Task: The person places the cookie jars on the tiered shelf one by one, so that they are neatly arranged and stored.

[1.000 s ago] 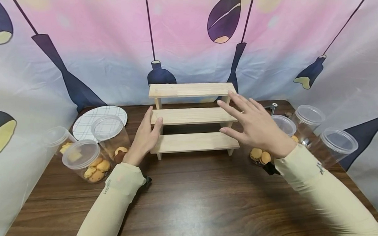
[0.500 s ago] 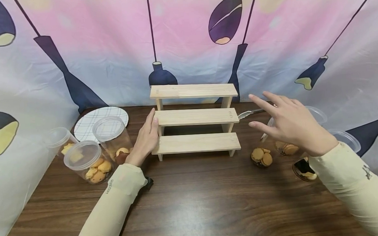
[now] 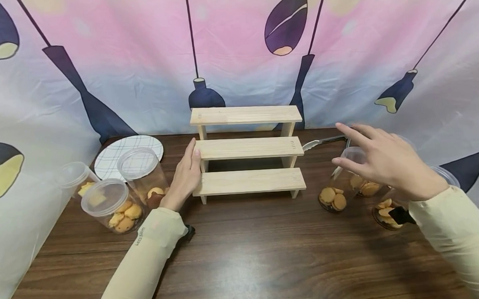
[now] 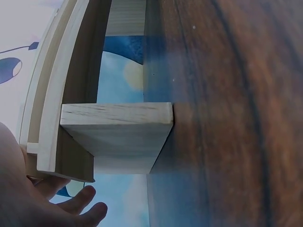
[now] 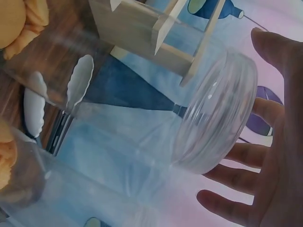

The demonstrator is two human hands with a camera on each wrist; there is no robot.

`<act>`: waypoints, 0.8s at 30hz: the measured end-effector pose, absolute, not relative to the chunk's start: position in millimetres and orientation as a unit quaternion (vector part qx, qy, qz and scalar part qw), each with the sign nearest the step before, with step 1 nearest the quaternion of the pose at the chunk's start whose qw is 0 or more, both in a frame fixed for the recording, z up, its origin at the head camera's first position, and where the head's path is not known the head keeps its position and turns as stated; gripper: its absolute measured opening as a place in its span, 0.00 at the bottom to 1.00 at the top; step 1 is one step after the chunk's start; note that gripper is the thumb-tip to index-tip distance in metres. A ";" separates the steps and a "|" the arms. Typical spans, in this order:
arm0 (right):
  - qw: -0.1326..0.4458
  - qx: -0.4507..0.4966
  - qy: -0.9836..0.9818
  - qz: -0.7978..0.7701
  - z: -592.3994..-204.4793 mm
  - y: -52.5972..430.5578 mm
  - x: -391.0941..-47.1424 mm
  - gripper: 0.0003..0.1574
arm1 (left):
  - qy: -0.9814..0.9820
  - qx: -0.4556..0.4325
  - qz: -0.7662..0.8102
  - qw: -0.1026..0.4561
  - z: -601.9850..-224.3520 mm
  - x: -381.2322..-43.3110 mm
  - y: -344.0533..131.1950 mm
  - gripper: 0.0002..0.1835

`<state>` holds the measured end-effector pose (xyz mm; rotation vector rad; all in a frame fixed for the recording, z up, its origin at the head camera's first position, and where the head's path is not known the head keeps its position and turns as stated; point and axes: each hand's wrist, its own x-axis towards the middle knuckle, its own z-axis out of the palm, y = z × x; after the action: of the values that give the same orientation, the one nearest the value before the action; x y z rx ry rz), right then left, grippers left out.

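Note:
A three-tier wooden display stand [image 3: 247, 147] stands at the back middle of the table. My left hand [image 3: 184, 175] rests against its left end with the fingers fairly straight; the left wrist view has the fingertips beside and beyond the end of a wooden step [image 4: 66, 161]. On the right, my right hand [image 3: 390, 164] hovers over clear lidded jars with its fingers and thumb spread. Closest to it is a tall jar of round cookies [image 3: 334, 198]. In the right wrist view, that jar's clear lid [image 5: 215, 113] lies between thumb and fingers, which do not grip it.
Several clear cookie jars [image 3: 104, 197] stand at the left, in front of a round checked plate [image 3: 107, 152]. Metal tongs [image 3: 330, 139] lie behind the right-hand jars. Another jar of cookies [image 3: 387, 216] sits under my right wrist. A printed curtain [image 3: 234, 46] hangs behind the table.
My right hand has left the stand's right end and moved right, over the jars. My left hand has stayed at the stand's left end, its thumb drawn in toward the fingers.

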<state>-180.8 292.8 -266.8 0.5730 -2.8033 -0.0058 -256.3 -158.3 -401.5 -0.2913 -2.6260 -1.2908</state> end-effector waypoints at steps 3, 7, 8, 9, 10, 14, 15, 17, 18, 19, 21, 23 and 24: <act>0.136 0.193 -0.972 0.002 -269.2 298.3 -177.9 0.54 | -0.889 -0.101 -0.435 0.099 -401.8 -256.2 -157.5 0.33; 0.124 0.181 -0.976 0.005 -272.8 304.0 -173.9 0.53 | -0.889 -0.102 -0.434 0.101 -401.2 -256.2 -157.2 0.33; 0.120 0.177 -0.977 0.007 -273.8 304.9 -173.0 0.53 | -0.890 -0.102 -0.433 0.102 -401.1 -256.4 -157.2 0.33; 0.116 0.173 -0.978 0.008 -274.9 305.7 -172.2 0.53 | -0.891 -0.101 -0.432 0.102 -401.1 -256.9 -157.3 0.33; 0.115 0.171 -0.979 0.011 -275.8 306.2 -171.6 0.52 | -0.891 -0.100 -0.431 0.102 -400.4 -257.0 -157.4 0.33; 0.119 0.165 -0.979 0.020 -278.3 307.4 -169.6 0.51 | -0.893 -0.099 -0.428 0.099 -398.8 -257.5 -157.6 0.33; 0.121 0.164 -0.979 0.021 -278.7 307.6 -169.3 0.51 | -0.893 -0.098 -0.428 0.099 -398.6 -257.5 -157.7 0.33; 0.121 0.164 -0.979 0.023 -279.4 307.9 -169.1 0.49 | -0.893 -0.098 -0.427 0.099 -398.5 -257.2 -157.8 0.34; 0.118 0.162 -0.979 0.023 -279.7 308.1 -169.0 0.49 | -0.893 -0.097 -0.427 0.099 -398.7 -257.2 -157.8 0.34; 0.115 0.161 -0.980 0.024 -280.0 308.2 -169.1 0.48 | -0.893 -0.097 -0.427 0.099 -399.0 -257.3 -157.8 0.34; 0.110 0.159 -0.981 0.027 -280.9 308.6 -169.1 0.48 | -0.893 -0.096 -0.427 0.100 -399.6 -256.9 -157.9 0.34; 0.107 0.156 -0.982 0.029 -282.2 309.1 -169.0 0.47 | -0.894 -0.096 -0.427 0.100 -400.5 -256.7 -158.0 0.33; 0.106 0.155 -0.982 0.030 -282.9 309.2 -168.9 0.47 | -0.894 -0.096 -0.426 0.100 -400.8 -256.6 -157.9 0.33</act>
<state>-168.9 309.2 -282.9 0.4563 -2.8922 0.0891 -256.6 -157.9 -400.8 -0.2832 -2.6426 -1.2594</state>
